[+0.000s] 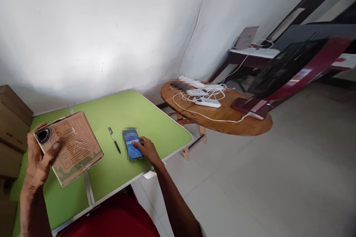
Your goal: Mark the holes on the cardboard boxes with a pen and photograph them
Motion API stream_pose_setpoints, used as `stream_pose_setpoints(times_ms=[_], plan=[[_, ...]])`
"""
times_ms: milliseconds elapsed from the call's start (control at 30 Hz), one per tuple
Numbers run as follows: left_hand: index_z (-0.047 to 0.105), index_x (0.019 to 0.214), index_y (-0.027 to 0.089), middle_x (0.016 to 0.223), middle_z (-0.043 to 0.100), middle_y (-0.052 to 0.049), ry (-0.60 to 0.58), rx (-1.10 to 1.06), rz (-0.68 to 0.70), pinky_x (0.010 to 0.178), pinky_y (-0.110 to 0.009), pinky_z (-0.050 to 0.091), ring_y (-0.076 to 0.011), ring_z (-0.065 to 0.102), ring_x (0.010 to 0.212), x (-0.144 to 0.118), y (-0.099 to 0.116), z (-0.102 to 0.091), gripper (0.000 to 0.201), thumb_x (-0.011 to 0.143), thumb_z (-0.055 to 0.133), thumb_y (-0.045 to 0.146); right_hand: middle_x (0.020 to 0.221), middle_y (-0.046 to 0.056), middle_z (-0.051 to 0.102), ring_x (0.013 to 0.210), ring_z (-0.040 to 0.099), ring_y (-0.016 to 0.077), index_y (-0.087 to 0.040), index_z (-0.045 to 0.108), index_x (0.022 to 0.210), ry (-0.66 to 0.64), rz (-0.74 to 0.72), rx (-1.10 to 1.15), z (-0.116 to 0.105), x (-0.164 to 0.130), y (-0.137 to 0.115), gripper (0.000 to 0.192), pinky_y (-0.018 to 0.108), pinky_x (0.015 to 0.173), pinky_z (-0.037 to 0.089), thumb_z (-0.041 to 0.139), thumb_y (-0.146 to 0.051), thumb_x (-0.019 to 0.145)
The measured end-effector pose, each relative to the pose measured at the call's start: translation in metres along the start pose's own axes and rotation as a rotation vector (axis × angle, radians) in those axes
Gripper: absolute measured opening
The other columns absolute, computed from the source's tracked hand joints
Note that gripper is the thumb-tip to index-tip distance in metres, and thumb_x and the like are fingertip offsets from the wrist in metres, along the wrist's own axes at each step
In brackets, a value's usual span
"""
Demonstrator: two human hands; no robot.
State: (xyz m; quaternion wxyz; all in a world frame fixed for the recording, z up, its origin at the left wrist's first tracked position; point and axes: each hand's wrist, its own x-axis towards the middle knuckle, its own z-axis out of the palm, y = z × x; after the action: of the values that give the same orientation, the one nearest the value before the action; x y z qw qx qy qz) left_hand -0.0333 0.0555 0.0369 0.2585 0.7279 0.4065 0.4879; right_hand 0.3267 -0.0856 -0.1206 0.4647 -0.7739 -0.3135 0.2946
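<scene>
the left hand (39, 159) is clamped on the near left corner of a flat cardboard box (69, 146), thumb pressed on its printed top face, the other fingers wrapped behind the edge out of sight. just above the thumb tip a ragged dark hole shows in the box corner. the box is tilted, its far end resting on the green folding table (155, 122).

the right hand (147, 149) lies on the table with its fingers loosely together, fingertips (136, 143) touching the lit screen of a smartphone (131, 143) that lies flat. whether the thumb also touches the phone cannot be told. just left of those fingertips, apart from the phone, a black pen (114, 140) lies on the table, between the phone and the box.

well beyond the right fingers stands a round wooden table (236, 124) bearing white power strips (207, 102) and a white cable (211, 118). to the left of the left hand, brown cartons (12, 122) are stacked by the wall.
</scene>
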Motion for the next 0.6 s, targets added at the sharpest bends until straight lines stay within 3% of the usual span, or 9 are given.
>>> stream_pose_setpoints(times_ms=[267, 467, 533, 600], plan=[[0.054, 0.139, 0.023, 0.133, 0.062, -0.01, 0.007, 0.019, -0.043, 0.118, -0.059, 0.049, -0.0352, 0.061, 0.128, -0.007, 0.004, -0.003, 0.077, 0.083, 0.076, 0.07, 0.083, 0.007, 0.075, 0.087, 0.069, 0.0272, -0.018, 0.072, 0.103, 0.012, -0.02, -0.355, -0.006, -0.012, -0.016, 0.018, 0.033, 0.075, 0.04, 0.07, -0.034, 0.097], [0.054, 0.137, 0.024, 0.13, 0.064, -0.01, 0.025, 0.006, -0.074, 0.113, -0.059, 0.053, -0.0362, 0.063, 0.123, -0.009, -0.002, -0.012, 0.081, 0.079, 0.078, 0.075, 0.121, 0.024, 0.078, 0.119, 0.069, 0.0368, -0.016, 0.072, 0.11, 0.088, -0.064, -0.466, 0.004, -0.029, -0.032, 0.016, 0.041, 0.095, 0.048, 0.069, -0.027, 0.098], [0.054, 0.137, 0.024, 0.132, 0.064, -0.011, 0.03, 0.001, -0.087, 0.114, -0.06, 0.053, -0.0373, 0.063, 0.126, -0.01, -0.003, -0.013, 0.08, 0.079, 0.079, 0.075, 0.124, 0.022, 0.078, 0.12, 0.07, 0.0355, -0.018, 0.072, 0.11, 0.083, -0.108, -0.374, 0.015, -0.04, -0.039, 0.016, 0.042, 0.099, 0.051, 0.068, -0.03, 0.099], [0.055, 0.136, 0.024, 0.133, 0.065, -0.011, 0.039, 0.005, -0.093, 0.116, -0.063, 0.051, -0.0386, 0.063, 0.128, -0.01, -0.002, -0.013, 0.08, 0.079, 0.079, 0.075, 0.112, 0.017, 0.08, 0.104, 0.074, 0.0315, -0.021, 0.071, 0.107, -0.094, -0.137, -0.085, 0.035, -0.053, -0.05, 0.026, 0.042, 0.09, 0.056, 0.068, -0.047, 0.102]])
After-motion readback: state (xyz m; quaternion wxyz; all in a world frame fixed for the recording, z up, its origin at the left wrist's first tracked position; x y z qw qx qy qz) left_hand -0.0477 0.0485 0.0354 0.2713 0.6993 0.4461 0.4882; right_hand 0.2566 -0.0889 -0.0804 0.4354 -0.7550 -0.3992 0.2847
